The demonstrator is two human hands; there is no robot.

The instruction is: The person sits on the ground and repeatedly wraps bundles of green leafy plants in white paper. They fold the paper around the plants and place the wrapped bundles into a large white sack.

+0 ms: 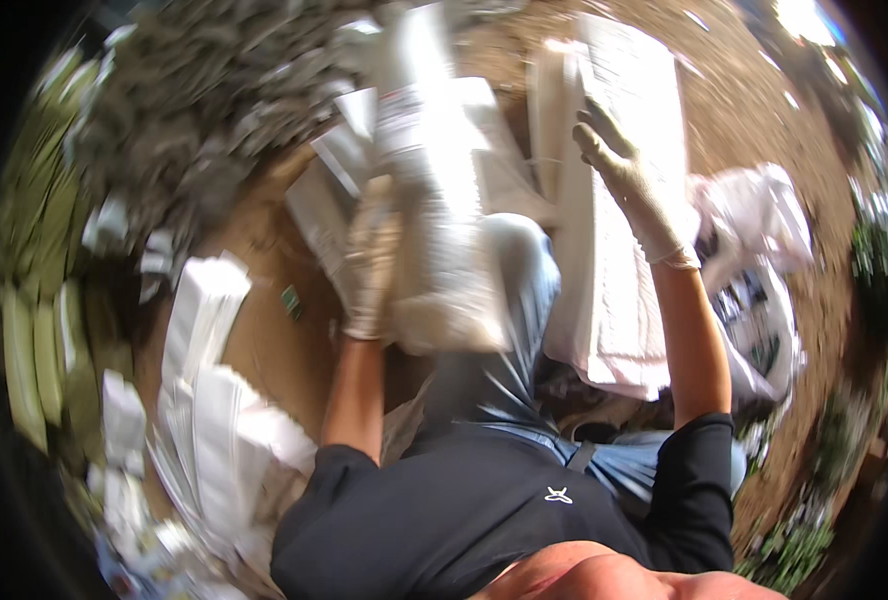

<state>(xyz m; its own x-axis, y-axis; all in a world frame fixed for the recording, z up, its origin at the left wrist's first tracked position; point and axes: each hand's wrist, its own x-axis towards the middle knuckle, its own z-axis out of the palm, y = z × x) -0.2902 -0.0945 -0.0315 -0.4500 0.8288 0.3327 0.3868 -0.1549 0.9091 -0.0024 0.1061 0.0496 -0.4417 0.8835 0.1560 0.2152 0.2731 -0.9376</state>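
Observation:
My left hand (373, 251), in a pale knit glove, is against the left side of a long white plastic-wrapped bundle (440, 202). This bundle stands over my knee and is blurred, with printing near its upper part; whether the fingers close on it cannot be told. My right hand (628, 176), gloved too, has its thumb and fingers apart at a long stack of white folded material (616, 300) on my right. Its fingertips touch or hover over the stack's left part. Flat white pieces (320, 217) lie beyond my left hand.
White folded stacks (208, 322) stand at the left on brown ground (268, 300). Behind them are long green bundles (28, 360) and a large heap of grey crumpled material (181, 97). A white plastic bag (759, 217) lies at the right, near green plants (875, 255).

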